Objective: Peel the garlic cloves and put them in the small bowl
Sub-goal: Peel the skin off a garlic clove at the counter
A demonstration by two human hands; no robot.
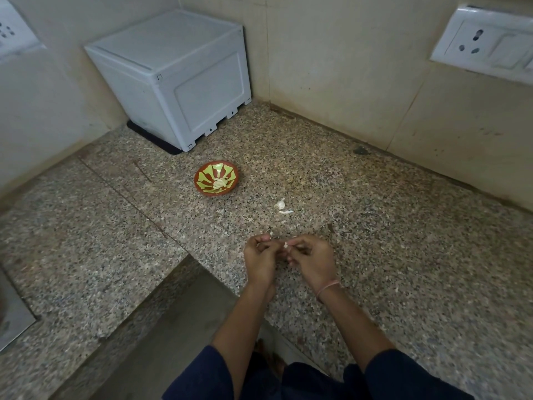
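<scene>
A small red bowl with a yellow-green pattern stands on the speckled granite counter and holds pale peeled cloves. One unpeeled garlic clove lies right of the bowl, with a strip of skin beside it. Nearer the counter edge, my left hand pinches a thin piece of skin at its fingertips. My right hand pinches a small white garlic clove; most of that clove is hidden by the fingers. The two hands sit close together, fingertips almost touching.
A white plastic box stands in the back left corner on a dark mat. Wall sockets are mounted on the right wall. The counter steps down in an L-shaped edge left of my hands. A metal sink edge shows at far left.
</scene>
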